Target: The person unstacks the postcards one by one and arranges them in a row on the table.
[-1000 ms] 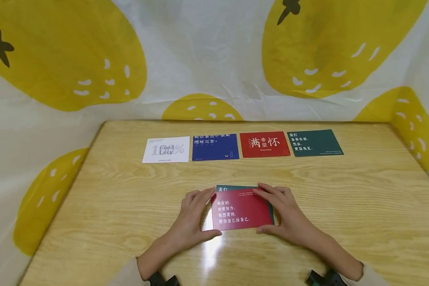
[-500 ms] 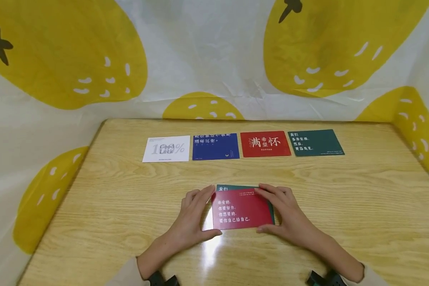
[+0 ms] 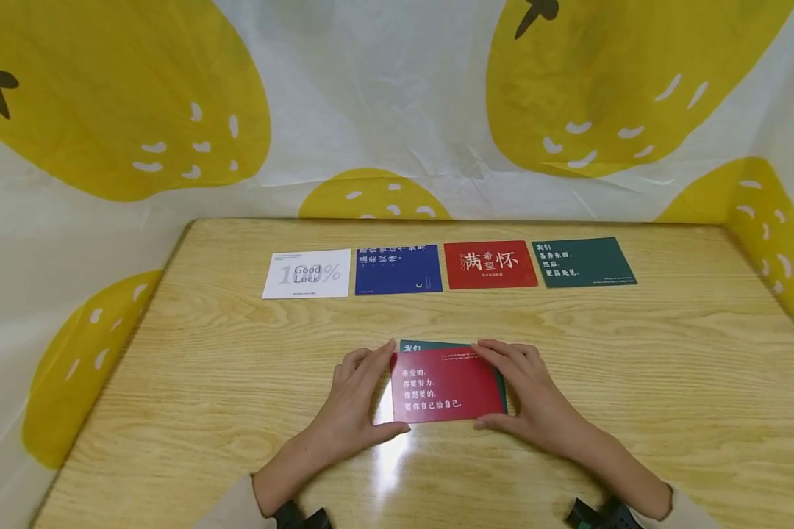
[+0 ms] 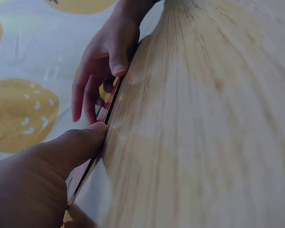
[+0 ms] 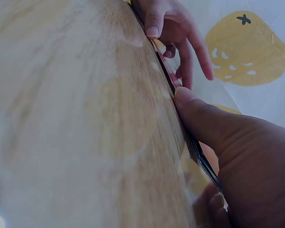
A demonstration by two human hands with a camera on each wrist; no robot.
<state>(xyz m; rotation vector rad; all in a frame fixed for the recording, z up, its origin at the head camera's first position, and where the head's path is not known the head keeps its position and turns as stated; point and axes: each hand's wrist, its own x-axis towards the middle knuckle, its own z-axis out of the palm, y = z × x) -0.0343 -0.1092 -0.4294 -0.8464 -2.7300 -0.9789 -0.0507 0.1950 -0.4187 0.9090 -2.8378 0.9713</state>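
A crimson postcard with white writing lies over a dark green postcard, which shows along the top and right edges. They are low over the table, one slightly askew to the other. My left hand holds the left end, thumb at the near corner and fingers at the far one. At the right end my right hand grips in the same way, its fingertips over the upper right corner. In the right wrist view the thumb presses the near edge of the thin, dark-edged stack.
Behind the hands, four postcards would be a row: a white one, a blue one, a red one and a green one. The wooden table ends at a white cloth with yellow fruit prints.
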